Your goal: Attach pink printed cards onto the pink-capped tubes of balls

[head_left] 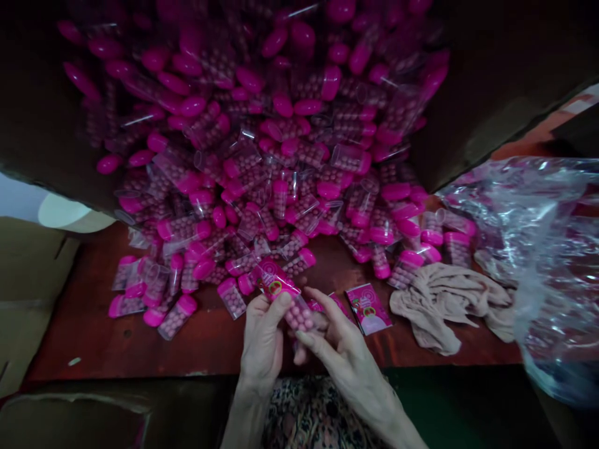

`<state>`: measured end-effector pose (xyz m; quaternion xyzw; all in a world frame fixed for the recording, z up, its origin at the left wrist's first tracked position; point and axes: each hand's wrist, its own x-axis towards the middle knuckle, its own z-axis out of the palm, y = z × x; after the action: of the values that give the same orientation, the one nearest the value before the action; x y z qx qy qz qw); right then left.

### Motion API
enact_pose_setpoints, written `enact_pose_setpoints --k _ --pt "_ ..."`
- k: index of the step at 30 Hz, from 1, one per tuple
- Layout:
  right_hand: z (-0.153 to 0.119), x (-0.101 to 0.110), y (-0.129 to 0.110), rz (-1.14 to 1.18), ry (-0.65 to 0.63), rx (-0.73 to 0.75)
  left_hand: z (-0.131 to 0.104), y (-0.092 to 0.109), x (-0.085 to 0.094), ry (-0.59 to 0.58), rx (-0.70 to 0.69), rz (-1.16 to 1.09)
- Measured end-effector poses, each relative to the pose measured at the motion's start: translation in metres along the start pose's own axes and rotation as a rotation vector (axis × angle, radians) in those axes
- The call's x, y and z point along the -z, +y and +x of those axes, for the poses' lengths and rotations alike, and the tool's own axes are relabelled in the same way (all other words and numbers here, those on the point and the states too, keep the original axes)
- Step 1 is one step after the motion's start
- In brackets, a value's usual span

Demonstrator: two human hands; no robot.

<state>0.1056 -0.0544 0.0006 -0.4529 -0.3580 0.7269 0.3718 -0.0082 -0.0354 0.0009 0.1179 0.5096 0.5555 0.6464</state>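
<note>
Between my two hands is a clear candy container (298,313) filled with small pink balls, with a pink printed label sleeve (276,279) around its upper part. My left hand (263,333) grips it with the thumb laid over the front. My right hand (337,340) holds the lower end, thumb and fingers closed about it. Just right of my hands lie flat printed sleeves (368,308) on the table. Left of the held container, an unlabelled container (231,298) with a pink cap rests on the tabletop.
A large heap of pink-capped candy containers (281,156) spills from a dark box (491,81) onto the red-brown table (206,340). To the right are a crumpled beige cloth (444,302) and clear plastic wrap (552,262). Cardboard (32,280) stands at the left edge.
</note>
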Motion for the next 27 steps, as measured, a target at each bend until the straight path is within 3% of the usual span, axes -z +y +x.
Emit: enact_pose_setpoints --k 5,11,20,27 --pt "0.0 0.0 0.008 -0.076 0.081 0.07 -0.006 -0.008 -0.001 -0.089 0.139 0.012" --pt "0.0 0.005 0.006 -0.179 0.096 0.166 -0.009 -0.01 0.001 -0.144 0.169 0.015" --pt "0.005 0.013 0.015 -0.19 -0.014 0.199 -0.01 -0.01 0.009 -0.237 0.2 0.055" --pt "0.004 0.01 0.01 -0.239 0.029 0.311 -0.011 -0.01 0.01 -0.277 0.197 0.041"
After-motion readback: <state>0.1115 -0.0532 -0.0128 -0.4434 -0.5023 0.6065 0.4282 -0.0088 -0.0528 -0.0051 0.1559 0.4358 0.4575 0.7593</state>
